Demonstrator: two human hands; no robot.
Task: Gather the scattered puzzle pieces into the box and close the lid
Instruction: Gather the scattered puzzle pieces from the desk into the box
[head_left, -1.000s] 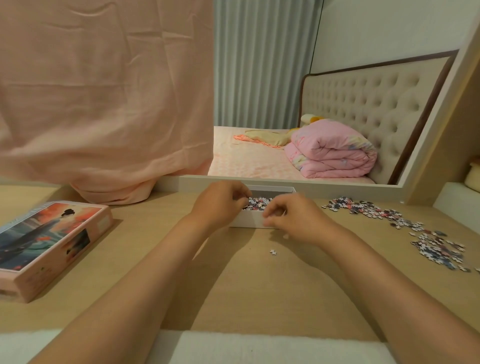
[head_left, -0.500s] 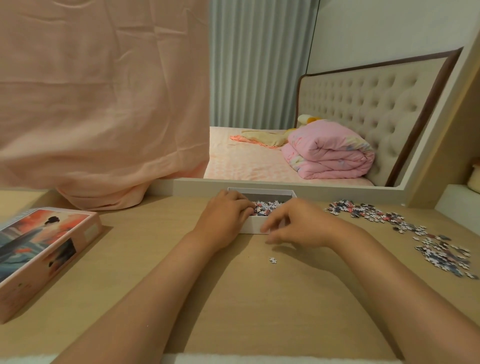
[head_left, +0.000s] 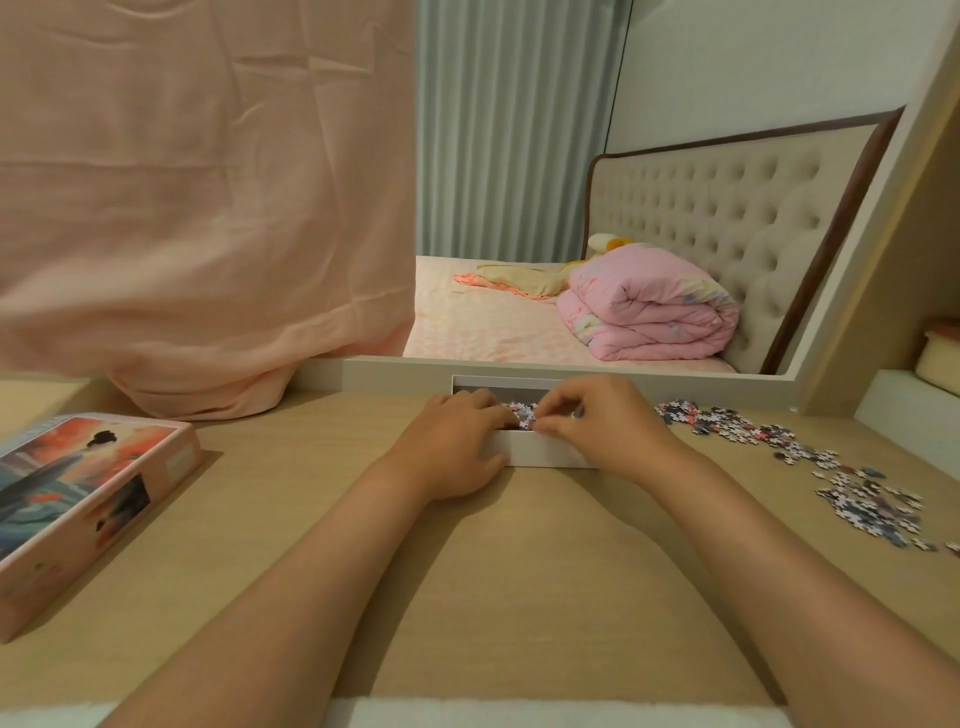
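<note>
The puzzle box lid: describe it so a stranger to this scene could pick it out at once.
Start at the wooden desk. Near its left edge lies the puzzle box lid. Unlike the plain white box, it is pink with a painted figure on top.

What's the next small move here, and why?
Probably reach the right hand over to the scattered pieces and sweep a batch toward the box. It hovers pinched over the open box, though whether it holds a piece is unclear. The left hand grips the box's near wall, many pieces lie on the table to the right, and the lid sits far left.
</note>
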